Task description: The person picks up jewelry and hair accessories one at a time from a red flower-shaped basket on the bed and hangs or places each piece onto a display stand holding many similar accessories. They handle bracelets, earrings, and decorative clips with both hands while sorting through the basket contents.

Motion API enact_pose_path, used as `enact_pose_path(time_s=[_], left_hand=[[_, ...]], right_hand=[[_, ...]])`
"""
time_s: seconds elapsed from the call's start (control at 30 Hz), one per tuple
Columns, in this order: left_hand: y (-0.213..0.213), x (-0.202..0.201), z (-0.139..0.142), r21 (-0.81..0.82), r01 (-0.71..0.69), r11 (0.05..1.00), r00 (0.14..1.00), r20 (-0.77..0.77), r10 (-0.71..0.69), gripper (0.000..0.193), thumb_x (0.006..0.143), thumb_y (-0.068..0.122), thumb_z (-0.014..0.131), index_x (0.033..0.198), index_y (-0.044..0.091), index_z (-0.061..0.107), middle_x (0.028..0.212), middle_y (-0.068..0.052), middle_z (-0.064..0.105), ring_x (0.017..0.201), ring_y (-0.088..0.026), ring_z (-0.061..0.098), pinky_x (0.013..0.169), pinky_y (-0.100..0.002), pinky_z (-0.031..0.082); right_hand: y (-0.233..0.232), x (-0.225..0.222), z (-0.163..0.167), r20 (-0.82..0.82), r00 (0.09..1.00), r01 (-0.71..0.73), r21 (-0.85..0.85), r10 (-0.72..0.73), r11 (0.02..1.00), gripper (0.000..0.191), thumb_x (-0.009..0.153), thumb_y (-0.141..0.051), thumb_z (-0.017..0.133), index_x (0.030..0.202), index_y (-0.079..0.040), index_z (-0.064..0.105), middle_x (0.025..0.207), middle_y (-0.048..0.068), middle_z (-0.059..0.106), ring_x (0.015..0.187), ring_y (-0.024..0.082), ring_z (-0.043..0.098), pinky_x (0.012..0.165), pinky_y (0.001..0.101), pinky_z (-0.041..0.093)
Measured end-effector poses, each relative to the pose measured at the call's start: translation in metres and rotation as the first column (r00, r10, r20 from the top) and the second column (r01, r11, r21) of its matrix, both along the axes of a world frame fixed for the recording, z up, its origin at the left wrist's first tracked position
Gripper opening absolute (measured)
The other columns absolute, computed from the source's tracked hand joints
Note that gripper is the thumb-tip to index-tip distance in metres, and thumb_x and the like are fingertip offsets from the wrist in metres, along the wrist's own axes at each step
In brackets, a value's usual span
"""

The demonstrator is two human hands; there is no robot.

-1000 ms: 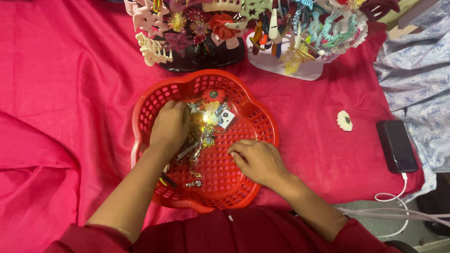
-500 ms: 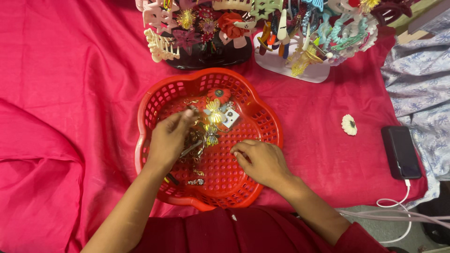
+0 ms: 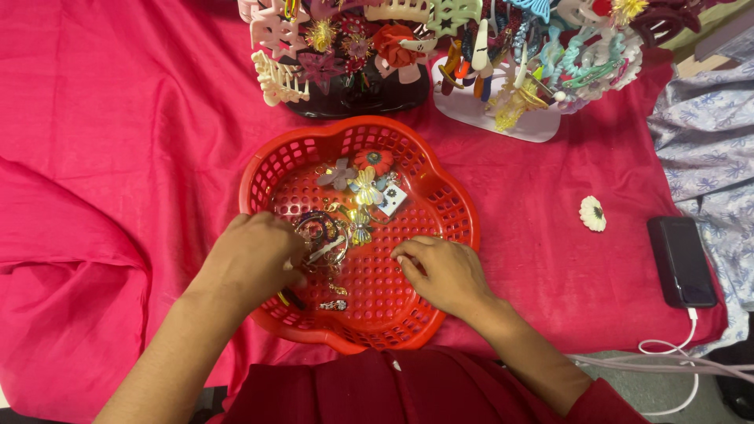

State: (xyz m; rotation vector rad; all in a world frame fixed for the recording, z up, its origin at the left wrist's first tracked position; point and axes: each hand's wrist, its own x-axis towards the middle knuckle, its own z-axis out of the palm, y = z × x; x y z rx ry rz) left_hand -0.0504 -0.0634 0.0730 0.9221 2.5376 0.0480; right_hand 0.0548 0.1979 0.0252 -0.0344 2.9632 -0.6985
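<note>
A red flower-shaped plastic basket (image 3: pixel 452 206) sits on a pink cloth. Inside lie several small hair accessories (image 3: pixel 363 188): flower clips, a butterfly clip, rings and pins. My left hand (image 3: pixel 255 255) rests inside the basket's left part, fingers curled around a small bunch of clips and rings (image 3: pixel 323 239). My right hand (image 3: pixel 441 273) lies palm down on the basket's right floor, its fingertips closed and touching the mesh; whether it pinches anything is hidden.
Two stands crowded with hair clips stand behind the basket, a dark one (image 3: pixel 345 55) and a white one (image 3: pixel 518 71). A white flower clip (image 3: pixel 592 213) lies on the cloth at right. A black phone (image 3: pixel 680 261) with a white cable (image 3: pixel 667 349) sits at the right edge.
My left hand has drawn back toward the basket's near left side with clips in its fingers. My right hand stays almost where it was. The view has shifted slightly.
</note>
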Motion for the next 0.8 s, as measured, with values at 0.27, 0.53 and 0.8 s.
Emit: enact_pose_path(time_s=[0.27, 0.53, 0.8], left_hand=[[0.011, 0.009, -0.038, -0.178, 0.163, 0.971, 0.987, 0.034, -0.159, 0.061, 0.058, 0.03, 0.095, 0.114, 0.024, 0.07, 0.115, 0.002, 0.068, 0.118, -0.021, 0.059, 0.097, -0.04, 0.047], [-0.001, 0.002, -0.069, -0.031, 0.234, 0.972, 0.966, -0.105, -0.236, 0.035, 0.069, 0.018, 0.082, 0.103, 0.02, 0.077, 0.112, -0.003, 0.07, 0.109, -0.025, 0.064, 0.09, -0.042, 0.051], [0.004, 0.003, -0.054, -0.109, 0.259, 0.96, 0.962, -0.062, -0.266, 0.015, 0.08, 0.021, 0.078, 0.093, 0.014, 0.077, 0.116, -0.005, 0.068, 0.116, -0.025, 0.062, 0.096, -0.04, 0.051]], right_hand=[[0.0, 0.001, 0.001, -0.011, 1.0, 0.0, -0.011, 0.0, 1.0, 0.021, 0.093, -0.027, 0.063, 0.102, -0.016, 0.078, 0.098, 0.002, 0.077, 0.08, 0.025, 0.074, 0.07, 0.0407, 0.059], [0.001, 0.002, 0.002, -0.012, 1.0, -0.002, 0.006, 0.002, 1.0, 0.021, 0.093, -0.027, 0.062, 0.101, -0.015, 0.077, 0.097, 0.003, 0.077, 0.08, 0.025, 0.074, 0.07, 0.0414, 0.058], [0.0, 0.0, 0.002, -0.005, 1.0, -0.003, 0.028, 0.003, 1.0, 0.021, 0.093, -0.028, 0.063, 0.101, -0.016, 0.077, 0.096, 0.002, 0.077, 0.081, 0.026, 0.073, 0.07, 0.0423, 0.058]])
